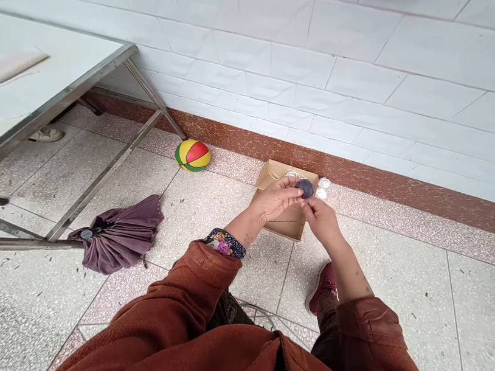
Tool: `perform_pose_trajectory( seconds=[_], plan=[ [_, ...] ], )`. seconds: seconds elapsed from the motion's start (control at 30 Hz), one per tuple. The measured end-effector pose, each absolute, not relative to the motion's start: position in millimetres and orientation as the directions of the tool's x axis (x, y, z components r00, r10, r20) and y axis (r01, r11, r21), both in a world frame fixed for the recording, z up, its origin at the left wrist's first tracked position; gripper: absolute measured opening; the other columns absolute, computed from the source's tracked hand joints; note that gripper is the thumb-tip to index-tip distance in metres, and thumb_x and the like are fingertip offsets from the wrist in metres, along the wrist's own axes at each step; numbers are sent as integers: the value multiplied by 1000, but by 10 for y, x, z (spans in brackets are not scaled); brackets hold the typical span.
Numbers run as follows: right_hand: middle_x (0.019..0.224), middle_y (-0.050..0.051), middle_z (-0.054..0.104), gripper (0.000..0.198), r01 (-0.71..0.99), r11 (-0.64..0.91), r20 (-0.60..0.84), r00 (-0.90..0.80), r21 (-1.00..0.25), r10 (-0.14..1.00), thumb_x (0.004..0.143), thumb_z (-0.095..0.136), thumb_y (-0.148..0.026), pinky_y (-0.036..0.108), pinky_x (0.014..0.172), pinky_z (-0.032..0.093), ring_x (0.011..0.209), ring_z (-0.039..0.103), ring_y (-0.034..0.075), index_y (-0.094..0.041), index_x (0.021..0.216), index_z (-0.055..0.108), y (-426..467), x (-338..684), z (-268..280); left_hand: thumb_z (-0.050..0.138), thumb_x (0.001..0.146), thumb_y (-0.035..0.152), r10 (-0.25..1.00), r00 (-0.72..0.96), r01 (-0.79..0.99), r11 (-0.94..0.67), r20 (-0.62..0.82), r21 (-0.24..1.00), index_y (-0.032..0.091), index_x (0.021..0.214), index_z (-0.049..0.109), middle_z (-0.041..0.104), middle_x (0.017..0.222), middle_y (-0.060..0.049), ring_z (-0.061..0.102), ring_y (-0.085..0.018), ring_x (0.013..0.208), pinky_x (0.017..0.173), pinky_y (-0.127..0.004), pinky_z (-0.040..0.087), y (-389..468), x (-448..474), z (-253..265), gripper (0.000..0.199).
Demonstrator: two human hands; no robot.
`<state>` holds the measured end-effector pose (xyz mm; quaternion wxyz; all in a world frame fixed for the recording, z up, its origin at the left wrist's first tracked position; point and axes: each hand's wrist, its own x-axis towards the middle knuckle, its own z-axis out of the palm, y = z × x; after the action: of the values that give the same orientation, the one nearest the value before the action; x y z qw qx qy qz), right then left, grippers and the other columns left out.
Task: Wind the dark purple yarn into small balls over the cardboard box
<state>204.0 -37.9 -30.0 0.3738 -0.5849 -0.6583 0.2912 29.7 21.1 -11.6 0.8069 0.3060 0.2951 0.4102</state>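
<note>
My left hand (279, 197) holds a small dark grey-blue ball of yarn (305, 188) between thumb and fingers. Close against the underside of the ball, my right hand (320, 219) has its fingertips pinched on the yarn; the exact strand is too small to make out. Both hands are above an open cardboard box (281, 227) on the floor by the wall. Inside it lies some white cord (295, 174), and a thin dark strand crosses its lower part. Small white balls of yarn (323, 187) sit just right of the box, partly behind my right hand.
A yellow, red and green ball (193, 155) rests on the floor to the left. Nearer is a folded purple umbrella (123, 232) beside the metal legs of a white table (83, 73). A tiled wall (271, 17) runs behind the box. My red shoe (325, 282) is below my right hand.
</note>
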Motion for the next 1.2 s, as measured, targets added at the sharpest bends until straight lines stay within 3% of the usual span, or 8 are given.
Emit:
perform_pose_trajectory(
  seconds=[0.1,0.17,0.33,0.5,0.67,0.87,1.1,1.2],
  plan=[
    [84,4,73,24,478,293,200,-236,-828,951,103,58,-40,36,76,53,77,66,22,-25,87,67,-450,1941,-181,90,69,18,881,395,-459,434,-260,775,17,97,71,72,97,-2,65,-13,88,86,-31,51,234,297,-121,34],
    [83,2,72,26,426,340,258,-240,-839,936,105,59,-42,35,76,53,76,65,20,-25,88,67,-486,1933,-66,90,69,18,892,378,-412,403,-249,817,18,98,71,73,97,-2,65,-13,89,88,-31,51,230,299,-115,35],
    [91,3,74,26,408,306,352,42,-860,935,106,61,-47,36,79,54,81,67,21,-26,95,71,-467,2103,90,91,67,18,861,475,-257,336,-184,906,16,98,73,73,99,-3,66,-14,94,100,-36,50,165,307,-71,36],
    [85,3,72,33,492,131,286,253,-860,924,103,58,-54,36,76,51,77,64,21,-25,93,70,-366,2220,-84,92,69,20,727,670,-264,422,-150,867,16,105,75,74,104,-6,67,-17,96,99,-39,52,107,300,-40,41],
    [81,4,71,34,544,100,212,147,-833,966,102,54,-55,36,71,50,73,62,23,-26,88,65,-383,2059,-297,92,73,24,825,542,-446,444,-161,777,19,105,73,74,111,-7,69,-19,103,97,-38,54,177,309,-61,38],
    [97,8,76,29,516,288,297,-67,-807,953,107,53,-48,42,87,57,89,69,26,-27,98,72,-526,1858,-183,90,74,19,897,368,-398,389,-244,831,18,99,72,74,101,-3,66,-15,92,92,-34,53,309,348,-135,30],
    [92,5,72,29,455,211,320,178,-865,930,105,59,-51,40,85,54,87,65,24,-26,95,70,-371,2124,-55,96,64,19,771,616,-240,378,-161,894,14,98,77,75,99,-5,68,-15,93,95,-34,52,318,296,-172,39],
    [87,4,70,30,480,153,288,222,-864,932,104,57,-50,38,81,51,83,62,22,-25,90,67,-280,2221,-167,98,64,26,698,705,-280,439,-128,854,17,105,78,76,105,-7,69,-18,98,94,-35,54,269,321,-144,46]
  ],
)
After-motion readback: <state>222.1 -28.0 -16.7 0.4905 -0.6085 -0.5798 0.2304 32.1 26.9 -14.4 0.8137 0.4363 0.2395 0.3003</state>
